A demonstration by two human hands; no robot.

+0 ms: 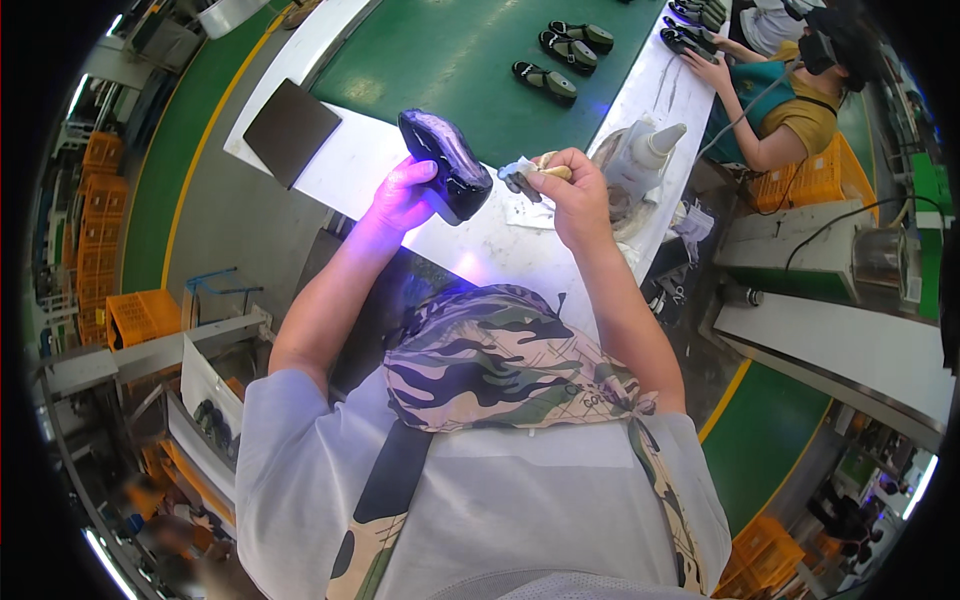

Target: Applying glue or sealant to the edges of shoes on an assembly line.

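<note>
My left hand (403,195) grips a glossy black shoe (445,165), held up over the white table edge, its thumb against the side. Violet light falls on that hand and on the shoe's paler inside. To the right, my right hand (578,200) pinches a small crumpled cloth (530,177), whitish and yellowish, a short gap away from the shoe. Just beyond my right hand stands a white squeeze bottle (648,150) with a pointed nozzle, in or beside a round, stained container.
A green belt (430,60) runs away between white table edges, with several black shoes (570,48) on it. A dark brown board (291,132) lies at the left. At the right another person (790,110) handles shoes. Orange crates (145,318) stand on the floor.
</note>
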